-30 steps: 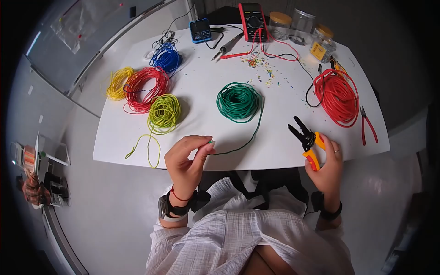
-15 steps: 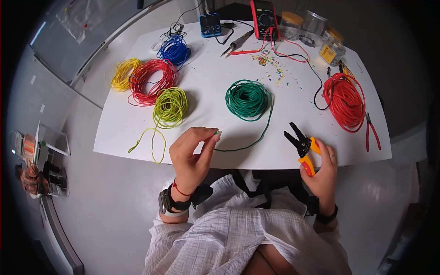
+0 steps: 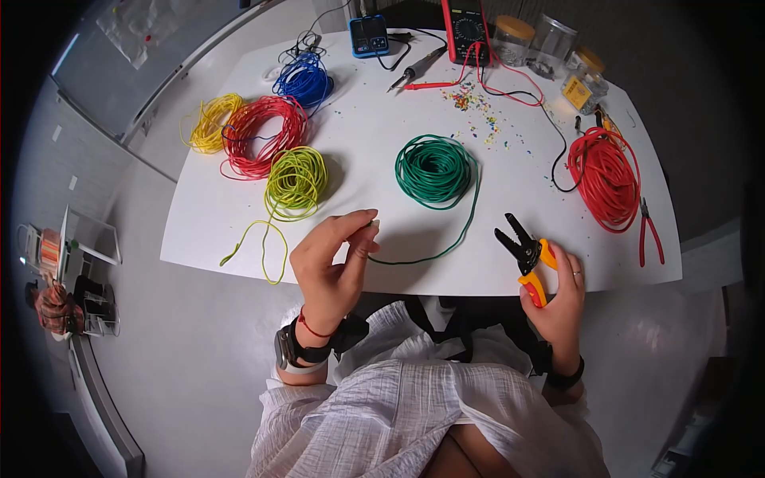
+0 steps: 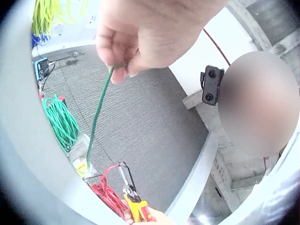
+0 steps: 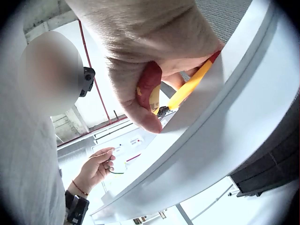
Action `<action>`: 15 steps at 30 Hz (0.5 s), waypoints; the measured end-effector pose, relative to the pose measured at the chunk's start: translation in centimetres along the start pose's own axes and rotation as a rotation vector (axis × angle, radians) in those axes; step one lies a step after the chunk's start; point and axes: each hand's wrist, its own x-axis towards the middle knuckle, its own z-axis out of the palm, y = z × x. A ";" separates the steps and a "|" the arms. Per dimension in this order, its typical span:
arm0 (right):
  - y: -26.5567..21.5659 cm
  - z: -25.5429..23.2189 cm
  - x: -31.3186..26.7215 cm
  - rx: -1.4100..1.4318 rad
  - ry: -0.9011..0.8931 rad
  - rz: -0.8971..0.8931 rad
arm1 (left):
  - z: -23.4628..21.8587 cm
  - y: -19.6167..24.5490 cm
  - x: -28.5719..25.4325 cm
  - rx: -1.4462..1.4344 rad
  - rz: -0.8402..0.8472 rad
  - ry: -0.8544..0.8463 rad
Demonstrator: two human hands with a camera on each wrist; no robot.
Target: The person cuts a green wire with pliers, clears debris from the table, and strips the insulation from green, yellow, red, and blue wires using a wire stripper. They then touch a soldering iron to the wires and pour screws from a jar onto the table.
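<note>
My left hand [image 3: 327, 259] pinches the end of a green wire [image 4: 99, 110] between thumb and fingertips, over the table's near edge. From there the wire curves right and back to its green coil [image 3: 433, 171], which lies mid-table. In my right hand [image 3: 558, 311] are wire strippers [image 3: 526, 251], with black jaws spread apart and yellow-and-red handles. They point away from me, to the right of the left hand. The right wrist view shows the thumb on one red-and-yellow handle [image 5: 149, 86] and the fingers around the other.
Yellow, red, blue and lime wire coils [image 3: 295, 183] lie at the left. A thick red coil [image 3: 604, 182] and red-handled pliers [image 3: 651, 235] are at the right. Behind stand a multimeter [image 3: 466, 33], a soldering iron [image 3: 418, 68] and lidded jars [image 3: 513, 38]; colourful scraps [image 3: 478, 111] lie before them.
My left hand has shifted slightly away from me over the table, still pinching the green wire. The right hand with the strippers has come a little closer to the green coil. The head view has shifted.
</note>
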 end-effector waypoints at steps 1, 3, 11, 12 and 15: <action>0.0 0.0 0.0 0.004 0.000 0.003 | 0.0 -0.1 0.0 0.003 0.003 -0.009; 0.0 0.1 0.1 0.008 -0.001 0.006 | 0.0 -0.1 0.1 0.004 0.002 -0.008; 0.1 0.3 0.1 0.010 0.002 -0.001 | -0.6 -0.9 0.6 0.060 0.034 -0.051; 0.1 0.3 0.1 0.012 0.002 -0.002 | -0.6 -1.0 0.8 0.075 0.031 -0.045; 0.2 0.3 0.0 0.024 0.011 -0.005 | -0.8 -1.1 1.2 0.083 0.016 -0.021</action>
